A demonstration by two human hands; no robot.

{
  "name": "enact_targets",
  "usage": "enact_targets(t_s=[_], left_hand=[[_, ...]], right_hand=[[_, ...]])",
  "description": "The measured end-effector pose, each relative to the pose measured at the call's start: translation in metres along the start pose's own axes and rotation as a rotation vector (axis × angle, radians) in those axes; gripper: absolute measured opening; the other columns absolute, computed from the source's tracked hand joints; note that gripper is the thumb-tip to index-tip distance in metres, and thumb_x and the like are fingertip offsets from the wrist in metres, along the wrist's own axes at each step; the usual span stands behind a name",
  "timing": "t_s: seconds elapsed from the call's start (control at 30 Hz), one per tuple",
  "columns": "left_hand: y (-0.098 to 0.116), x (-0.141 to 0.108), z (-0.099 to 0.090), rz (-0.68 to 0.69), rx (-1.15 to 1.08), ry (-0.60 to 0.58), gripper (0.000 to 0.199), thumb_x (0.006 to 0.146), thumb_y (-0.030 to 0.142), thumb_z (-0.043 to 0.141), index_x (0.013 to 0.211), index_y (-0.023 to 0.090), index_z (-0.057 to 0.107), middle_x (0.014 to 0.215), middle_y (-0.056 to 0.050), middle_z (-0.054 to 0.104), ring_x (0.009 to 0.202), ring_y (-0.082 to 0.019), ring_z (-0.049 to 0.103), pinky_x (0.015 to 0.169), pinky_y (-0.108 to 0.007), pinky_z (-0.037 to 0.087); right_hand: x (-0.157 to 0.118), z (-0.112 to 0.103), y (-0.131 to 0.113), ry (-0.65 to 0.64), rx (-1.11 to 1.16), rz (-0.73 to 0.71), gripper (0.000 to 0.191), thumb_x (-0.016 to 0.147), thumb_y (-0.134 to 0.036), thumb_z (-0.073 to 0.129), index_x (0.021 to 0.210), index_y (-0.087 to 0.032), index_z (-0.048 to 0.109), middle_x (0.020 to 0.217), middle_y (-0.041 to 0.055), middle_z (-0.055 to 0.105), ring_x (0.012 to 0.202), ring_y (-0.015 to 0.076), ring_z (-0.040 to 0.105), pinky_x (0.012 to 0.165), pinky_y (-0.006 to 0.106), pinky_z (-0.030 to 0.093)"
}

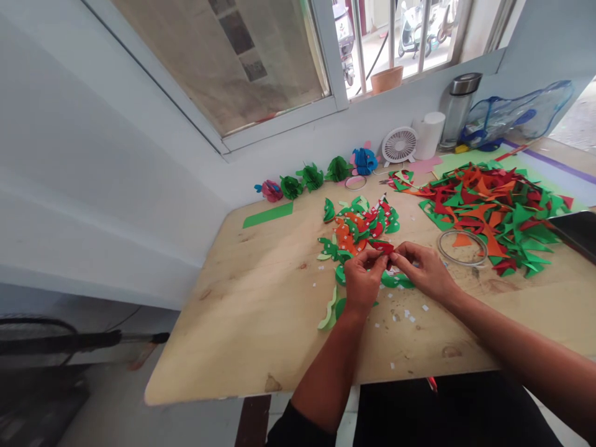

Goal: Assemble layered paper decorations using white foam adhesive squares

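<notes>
Low over the wooden table, my left hand (364, 277) pinches a small red paper piece (382, 246) between thumb and fingers. My right hand (424, 268) meets it from the other side, its thumb and forefinger closed on the edge of the same piece. Around my hands lie cut paper shapes: orange ones (347, 233), a green curved strip (398, 280) and a pale green wavy piece (329, 310). Many carry small white squares, and loose white squares (406, 313) are scattered on the table in front of me.
A large heap of red, orange and green paper scraps (493, 214) covers the right side, with a tape roll (462, 247) and a dark phone (577, 233) beside it. Along the wall stand folded paper figures (311, 177), a small fan (399, 146) and a glass bottle (459, 115).
</notes>
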State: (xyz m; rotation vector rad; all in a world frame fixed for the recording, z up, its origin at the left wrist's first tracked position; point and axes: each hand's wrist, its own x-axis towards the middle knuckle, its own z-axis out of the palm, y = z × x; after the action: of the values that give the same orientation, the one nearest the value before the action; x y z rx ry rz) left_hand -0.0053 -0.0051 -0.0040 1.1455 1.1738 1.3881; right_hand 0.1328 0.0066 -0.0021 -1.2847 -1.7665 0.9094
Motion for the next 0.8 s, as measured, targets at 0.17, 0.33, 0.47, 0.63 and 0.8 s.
enact_targets(t_s=[0.17, 0.33, 0.47, 0.63, 0.8], left_hand=[[-0.0023, 0.0006, -0.0004, 0.0, 0.006, -0.012, 0.013, 0.069, 0.024, 0.066, 0.076, 0.014, 0.071, 0.068, -0.003, 0.069, 0.061, -0.012, 0.061, 0.064, -0.024, 0.05], [-0.0022, 0.0003, 0.0001, 0.004, 0.046, 0.004, 0.015, 0.069, 0.027, 0.066, 0.074, 0.014, 0.07, 0.068, -0.004, 0.069, 0.06, -0.013, 0.061, 0.062, -0.025, 0.05], [-0.0007, -0.0024, 0.0005, 0.075, 0.152, 0.02, 0.015, 0.072, 0.028, 0.064, 0.075, 0.014, 0.069, 0.07, -0.004, 0.068, 0.062, -0.013, 0.06, 0.062, -0.024, 0.049], [0.0011, -0.0056, 0.0005, 0.195, 0.327, 0.012, 0.014, 0.076, 0.029, 0.061, 0.077, 0.017, 0.069, 0.075, -0.005, 0.067, 0.069, -0.015, 0.06, 0.068, -0.026, 0.049], [0.0008, -0.0057, 0.0013, 0.219, 0.367, 0.013, 0.014, 0.077, 0.027, 0.06, 0.078, 0.017, 0.069, 0.076, -0.005, 0.068, 0.068, -0.015, 0.06, 0.068, -0.027, 0.049]], right_hand=[[0.0008, 0.0002, 0.0028, -0.002, -0.007, -0.006, 0.024, 0.082, -0.034, 0.05, 0.069, -0.017, 0.061, 0.06, 0.0008, 0.061, 0.056, 0.0129, 0.051, 0.054, 0.024, 0.039], [0.0008, 0.0009, 0.0027, 0.004, 0.012, 0.015, 0.021, 0.081, -0.03, 0.05, 0.068, -0.017, 0.06, 0.06, 0.0003, 0.06, 0.057, 0.0127, 0.051, 0.055, 0.024, 0.039], [0.0021, 0.0019, 0.0063, 0.0, 0.049, 0.06, 0.021, 0.079, -0.031, 0.052, 0.066, -0.017, 0.059, 0.06, -0.0003, 0.057, 0.055, 0.0122, 0.048, 0.052, 0.023, 0.037], [0.0038, 0.0017, 0.0093, -0.023, 0.166, 0.123, 0.023, 0.076, -0.035, 0.053, 0.061, -0.018, 0.056, 0.055, -0.0014, 0.054, 0.053, 0.0117, 0.046, 0.05, 0.023, 0.037], [0.0041, 0.0023, 0.0041, -0.03, 0.323, 0.186, 0.022, 0.072, -0.036, 0.056, 0.061, -0.017, 0.058, 0.056, -0.0007, 0.057, 0.052, 0.0118, 0.048, 0.048, 0.023, 0.036]])
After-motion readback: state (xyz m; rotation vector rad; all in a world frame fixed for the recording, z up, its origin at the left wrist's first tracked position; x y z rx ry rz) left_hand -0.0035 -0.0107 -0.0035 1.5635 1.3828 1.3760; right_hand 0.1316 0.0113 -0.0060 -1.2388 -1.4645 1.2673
